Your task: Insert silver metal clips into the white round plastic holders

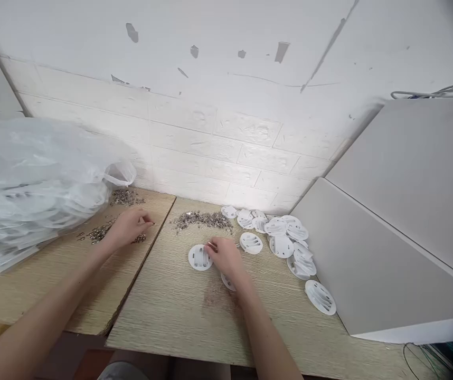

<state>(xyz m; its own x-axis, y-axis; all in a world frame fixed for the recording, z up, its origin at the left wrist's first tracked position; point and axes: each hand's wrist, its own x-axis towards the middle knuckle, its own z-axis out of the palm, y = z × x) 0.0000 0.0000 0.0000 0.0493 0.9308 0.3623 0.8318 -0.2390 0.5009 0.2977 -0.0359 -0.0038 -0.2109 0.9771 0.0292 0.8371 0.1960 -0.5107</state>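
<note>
Disc point(200, 257) lies just left of your right hand point(226, 257), the nearer, curled at its rim; your left hand point(130, 227) curls by metal parts point(98, 234); what either grips, I cannot tell.

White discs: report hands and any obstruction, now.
Left hand by small metal parts. Right hand at one white disc. Another disc partly hidden by right wrist.
</note>
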